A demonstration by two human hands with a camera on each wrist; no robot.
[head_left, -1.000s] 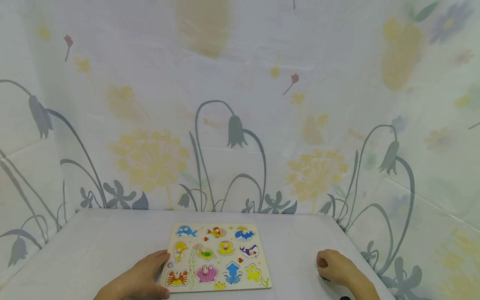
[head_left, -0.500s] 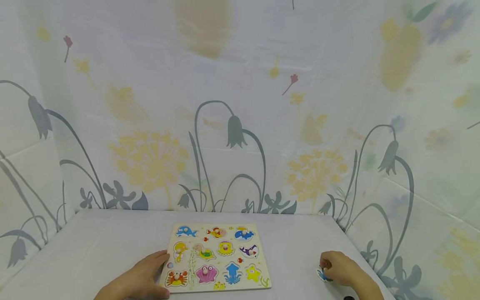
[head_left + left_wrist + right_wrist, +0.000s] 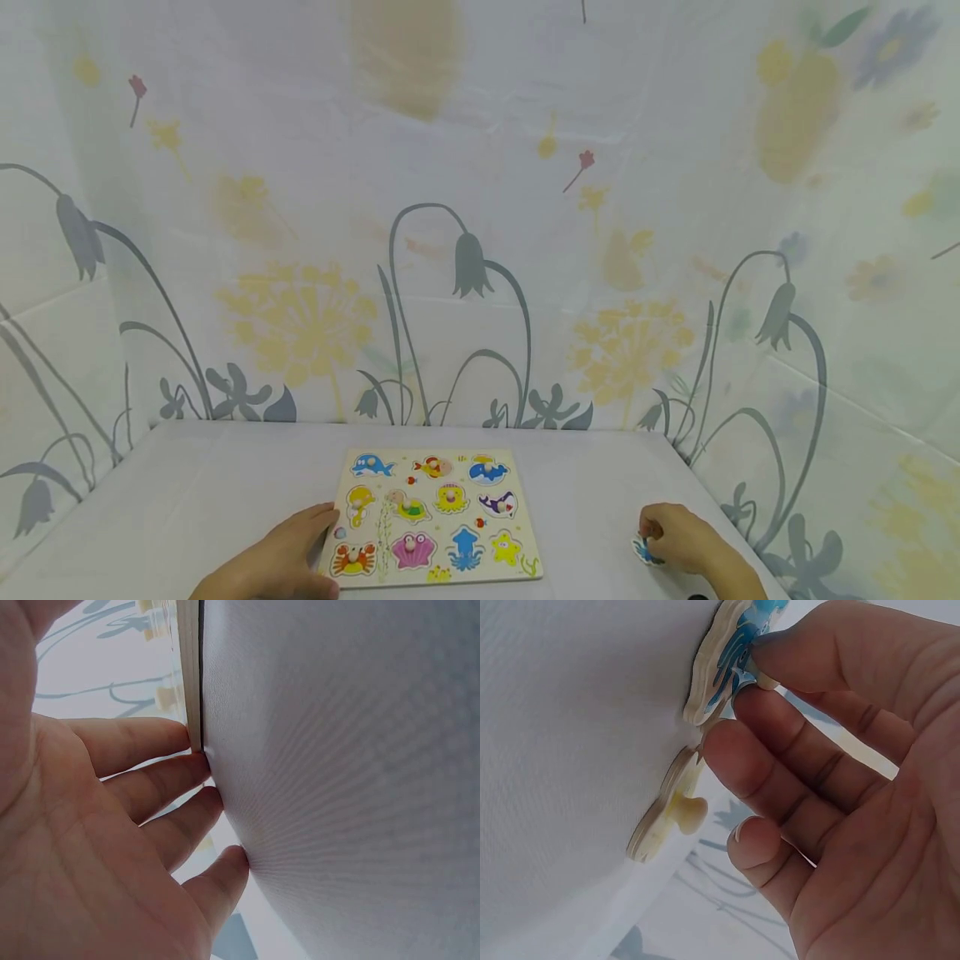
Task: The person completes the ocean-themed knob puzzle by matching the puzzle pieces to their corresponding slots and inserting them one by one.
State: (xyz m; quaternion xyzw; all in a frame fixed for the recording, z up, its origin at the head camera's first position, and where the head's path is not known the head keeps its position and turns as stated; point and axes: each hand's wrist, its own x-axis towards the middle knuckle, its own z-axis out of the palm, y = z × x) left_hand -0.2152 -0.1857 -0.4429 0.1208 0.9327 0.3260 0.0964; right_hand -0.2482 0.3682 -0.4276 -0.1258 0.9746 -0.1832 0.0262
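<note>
A wooden knob puzzle board (image 3: 420,578) with sea animals lies on the white table. My left hand (image 3: 281,554) rests at its left side, the thumb by the near left corner. In the left wrist view, the extended fingers (image 3: 161,787) touch the table, and the index fingertip meets the board's edge. To the right of the board, my right hand (image 3: 686,540) pinches the knob of a blue squid puzzle piece (image 3: 735,656) between thumb and index finger. The piece stays low at the tabletop. Beside it lies a yellow puzzle piece (image 3: 660,821) with a pale knob.
On the board, a crab piece (image 3: 354,559) and a pink shell piece (image 3: 414,550) sit in the near row. The squid slot (image 3: 466,548) and star slot (image 3: 507,547) show printed pictures without knobs. A flower-patterned curtain (image 3: 480,325) hangs behind the table.
My right hand has shifted slightly to the right, and more of the blue squid piece shows under its fingers. The left hand and the board have stayed in place.
</note>
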